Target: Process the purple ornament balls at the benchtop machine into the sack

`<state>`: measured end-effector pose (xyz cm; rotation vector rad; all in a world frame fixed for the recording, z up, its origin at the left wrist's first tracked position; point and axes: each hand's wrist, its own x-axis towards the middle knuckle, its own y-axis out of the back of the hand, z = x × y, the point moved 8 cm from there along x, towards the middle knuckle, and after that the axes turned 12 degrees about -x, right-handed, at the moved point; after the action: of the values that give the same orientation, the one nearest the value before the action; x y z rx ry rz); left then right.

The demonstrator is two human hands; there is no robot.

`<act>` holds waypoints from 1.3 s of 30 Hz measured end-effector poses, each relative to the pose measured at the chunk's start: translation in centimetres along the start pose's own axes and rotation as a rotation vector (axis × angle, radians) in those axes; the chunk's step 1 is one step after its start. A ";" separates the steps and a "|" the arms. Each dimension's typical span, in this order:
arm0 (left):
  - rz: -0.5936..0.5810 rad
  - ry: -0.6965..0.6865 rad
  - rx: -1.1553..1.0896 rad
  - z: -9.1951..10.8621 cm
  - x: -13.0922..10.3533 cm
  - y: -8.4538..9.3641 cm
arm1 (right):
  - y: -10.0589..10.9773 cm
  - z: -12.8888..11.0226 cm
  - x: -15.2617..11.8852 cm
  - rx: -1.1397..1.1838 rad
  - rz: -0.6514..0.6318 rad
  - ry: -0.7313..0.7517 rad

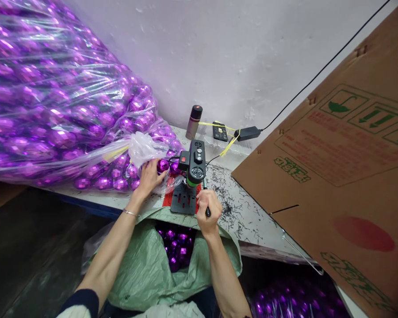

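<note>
My left hand (150,177) is at the mouth of the clear plastic bag (142,148), its thumb and forefinger around a faceted purple ball (163,165). The other fingertips are partly hidden by the bag. My right hand (208,210) is wrapped round the black lever handle (208,212) of a small bench machine (198,161). This machine has a black head with round vents, a red switch, a green ring and a slotted black base plate (183,204). Below it, a pale green sack (135,265) hangs open at the table edge with purple balls (177,247) inside.
The big bag of purple balls (53,97) fills the left. A bottle (194,122), a dark flat device (220,131) and a power adapter (247,133) with a cable stand by the wall. Black bits (232,205) litter the table. A large cardboard box (334,176) stands right.
</note>
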<state>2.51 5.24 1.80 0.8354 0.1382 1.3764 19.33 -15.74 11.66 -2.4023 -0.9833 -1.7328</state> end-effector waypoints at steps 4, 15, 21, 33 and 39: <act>0.196 0.092 -0.618 -1.0 -3.3 3.2 | 0.0 0.0 0.0 0.002 -0.001 -0.005; -0.096 0.600 -1.152 0.6 -13.5 -3.3 | 0.1 -0.1 -0.1 0.003 0.002 -0.011; -0.132 0.530 -1.053 1.4 -12.3 -5.3 | 0.0 -0.1 -0.1 -0.027 -0.018 -0.002; -0.118 0.083 -0.386 2.9 -10.3 -6.5 | 0.0 0.0 -0.5 -0.014 -0.043 0.009; -0.134 0.013 -0.258 3.7 -9.6 -7.6 | -0.1 0.1 -0.5 -0.009 -0.041 -0.006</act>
<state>8.38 -4.71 -3.65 0.5914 0.0249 1.2433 19.26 -15.88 11.20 -2.4118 -1.0347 -1.7478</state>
